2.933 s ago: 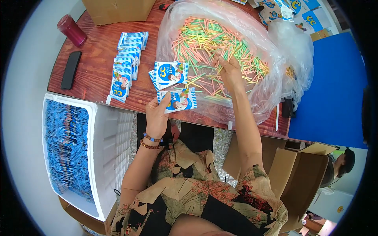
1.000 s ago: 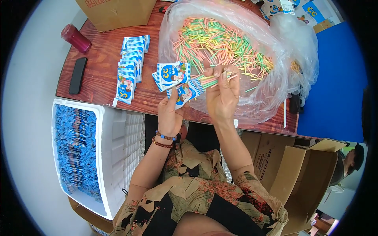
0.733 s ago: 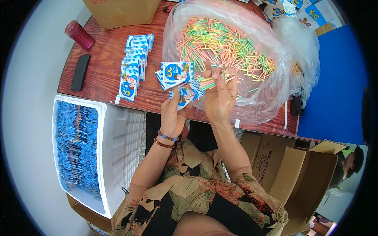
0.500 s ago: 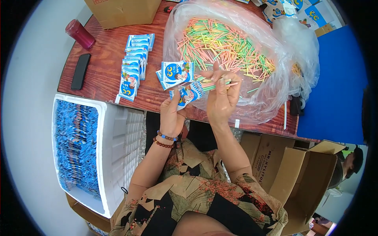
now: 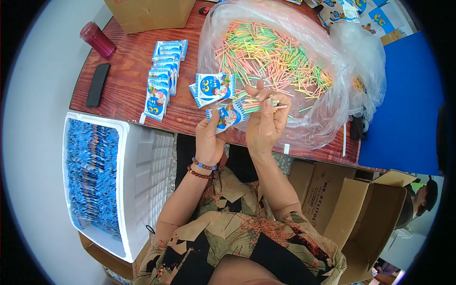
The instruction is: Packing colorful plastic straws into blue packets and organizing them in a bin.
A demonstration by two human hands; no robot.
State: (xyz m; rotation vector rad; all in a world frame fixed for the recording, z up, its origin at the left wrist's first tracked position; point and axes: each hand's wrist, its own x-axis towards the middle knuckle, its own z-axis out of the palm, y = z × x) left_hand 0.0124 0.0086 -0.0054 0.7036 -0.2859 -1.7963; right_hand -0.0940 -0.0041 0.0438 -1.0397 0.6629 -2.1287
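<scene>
My left hand (image 5: 209,137) is closed on a small blue-and-white packet (image 5: 225,117), thumb on top near its left end. Fingers of my right hand (image 5: 267,121) wrap round a bunch of thin pastel sticks (image 5: 260,105) in pink, green and yellow. The sticks' left ends lie close to the packet's right end; whether they enter it I cannot tell. Just beyond, a few more packets (image 5: 215,87) lie stacked on the table. Past my right hand, a large clear plastic bag (image 5: 311,135) lies spread with a heap of loose sticks (image 5: 273,57) in it.
An overlapping row of packets (image 5: 158,97) lies on the wooden table (image 5: 128,71), near a phone (image 5: 98,85) and a dark red tumbler (image 5: 98,40). A white crate (image 5: 145,147) full of blue packets stands at left. Cardboard boxes (image 5: 147,14) (image 5: 365,223) are at the back and lower right.
My right hand has shifted slightly left with the sticks, closer to the packet. My left hand and its packet have moved only a little to the right.
</scene>
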